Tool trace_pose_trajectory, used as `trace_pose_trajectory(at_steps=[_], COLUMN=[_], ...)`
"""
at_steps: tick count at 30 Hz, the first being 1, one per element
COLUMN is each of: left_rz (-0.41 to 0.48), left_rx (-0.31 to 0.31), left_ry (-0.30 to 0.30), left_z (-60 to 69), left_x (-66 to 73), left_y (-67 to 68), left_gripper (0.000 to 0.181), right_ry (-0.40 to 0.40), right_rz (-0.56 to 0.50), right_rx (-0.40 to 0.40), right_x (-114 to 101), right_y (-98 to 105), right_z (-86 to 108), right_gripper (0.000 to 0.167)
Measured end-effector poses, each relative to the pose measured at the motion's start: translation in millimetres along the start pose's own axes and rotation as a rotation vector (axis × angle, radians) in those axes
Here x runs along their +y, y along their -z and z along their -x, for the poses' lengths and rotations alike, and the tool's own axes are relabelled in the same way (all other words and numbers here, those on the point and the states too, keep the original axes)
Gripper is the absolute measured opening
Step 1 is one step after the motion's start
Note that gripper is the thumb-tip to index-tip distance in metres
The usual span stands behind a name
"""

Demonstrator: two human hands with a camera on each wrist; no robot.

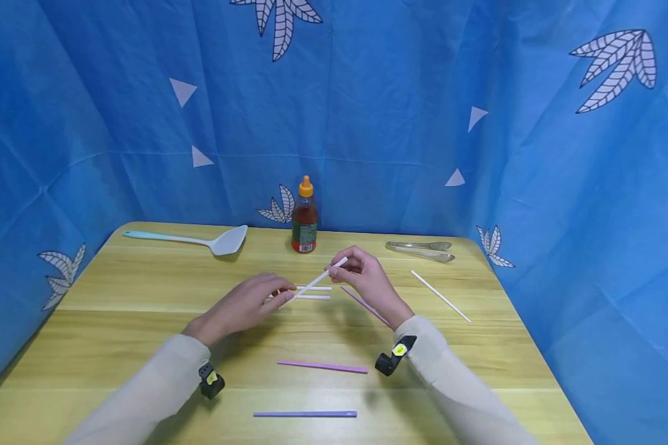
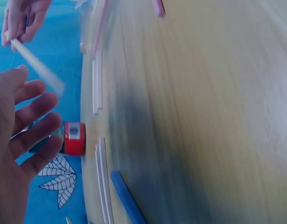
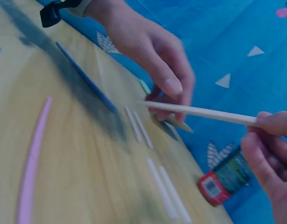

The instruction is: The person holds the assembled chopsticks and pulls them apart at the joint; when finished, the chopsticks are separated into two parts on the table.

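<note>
My right hand point(image 1: 370, 281) pinches a white chopstick point(image 1: 318, 279) near one end, thumb against fingers, and holds it aslant above the table. The other end reaches toward my left hand point(image 1: 250, 303). In the left wrist view the fingers of my left hand point(image 2: 36, 112) are spread and loosely bent, with nothing gripped. Below the hands lie white chopsticks point(image 1: 315, 298), partly hidden in the head view by the left hand; the right wrist view shows several white chopsticks point(image 3: 169, 193). A pinkish-purple chopstick point(image 1: 362, 303) lies beneath the right hand.
Nearer lie a pink chopstick point(image 1: 323, 367), a purple one point(image 1: 305, 414) and a blue one point(image 3: 87, 77). Another white chopstick point(image 1: 440, 295) is at right. Along the back are a spatula point(image 1: 229, 241), a sauce bottle point(image 1: 304, 225) and metal tongs point(image 1: 420, 248), before a blue curtain point(image 1: 367, 93).
</note>
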State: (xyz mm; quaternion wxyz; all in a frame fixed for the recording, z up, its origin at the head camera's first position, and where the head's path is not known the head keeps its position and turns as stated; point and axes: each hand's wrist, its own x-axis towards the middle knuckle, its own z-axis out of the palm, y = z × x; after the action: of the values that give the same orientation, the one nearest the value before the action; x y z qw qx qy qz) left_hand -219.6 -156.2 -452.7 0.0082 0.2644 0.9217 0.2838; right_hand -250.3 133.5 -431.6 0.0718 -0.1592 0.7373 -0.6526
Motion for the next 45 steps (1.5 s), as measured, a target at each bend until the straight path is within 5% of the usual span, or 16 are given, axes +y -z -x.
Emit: trace_pose_trajectory(at_steps=[6,14,22,29,45], left_rz=[0.025,-0.028,-0.164,-0.269,-0.312], left_rx=[-0.011,0.008,0.063,0.099,0.062], left_ry=[-0.004,0.021,-0.151,-0.281,-0.327], left_z=[-0.1,5.3,9.8,13.8,13.4], left_x=[2.0,-4.3,-7.5,-5.9,2.9], left_y=[2.2,7.3,7.4,7.9,23.9], left_gripper=[0.018,0.01,0.007,0.004,0.007], right_ry=[0.019,0.162,0.437,0.449,0.625], right_rz=[0.094,0.602,0.98,1.027,1.034], right_rx=[0.007,-0.07,-0.222,-0.234,-0.238], right_x=[8,10,5,1,-5], right_y=[-11,-18,-26,-24,-15], right_z=[2.4,8.1,12.7,17.8,21.1], right_gripper=[0.015,0.007,0.011,0.011,0.006])
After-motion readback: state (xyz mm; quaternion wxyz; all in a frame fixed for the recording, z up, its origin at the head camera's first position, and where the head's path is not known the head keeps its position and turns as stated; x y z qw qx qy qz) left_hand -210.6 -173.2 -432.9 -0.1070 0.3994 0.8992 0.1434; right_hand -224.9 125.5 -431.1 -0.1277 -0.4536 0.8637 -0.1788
